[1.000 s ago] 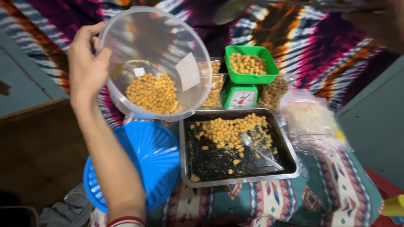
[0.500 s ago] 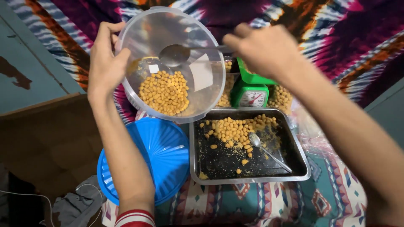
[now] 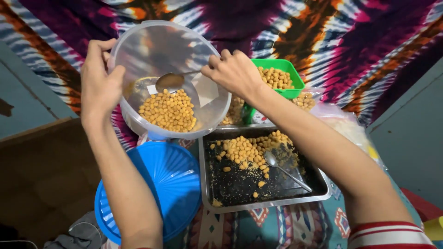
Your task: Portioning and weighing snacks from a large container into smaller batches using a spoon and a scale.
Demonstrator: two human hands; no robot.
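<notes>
Holding a clear plastic tub (image 3: 168,78) tilted toward the camera, the left hand (image 3: 99,85) has its grip closed on the rim, thumb inside and fingers outside. The right hand (image 3: 235,71) pinches the handle of a metal spoon (image 3: 170,82), whose bowl hangs empty just above a heap of yellow coated nuts (image 3: 168,110) lying low in the tub. Judging by this, the scooping is under way: only a small portion of nuts is left in the tub, and the spoon carries none.

A green weighing tray (image 3: 295,85) behind the right wrist already holds a layer of nuts, though the scale beneath is mostly hidden. Filled clear bags (image 3: 304,100) lie beside it. Below the tub, a dark metal baking tray (image 3: 258,205) still holds a loose cluster of nuts, crumbs and a second spoon (image 3: 284,168). The tub's blue lid (image 3: 161,184) lies off to the left, on the patterned cloth (image 3: 295,226).
</notes>
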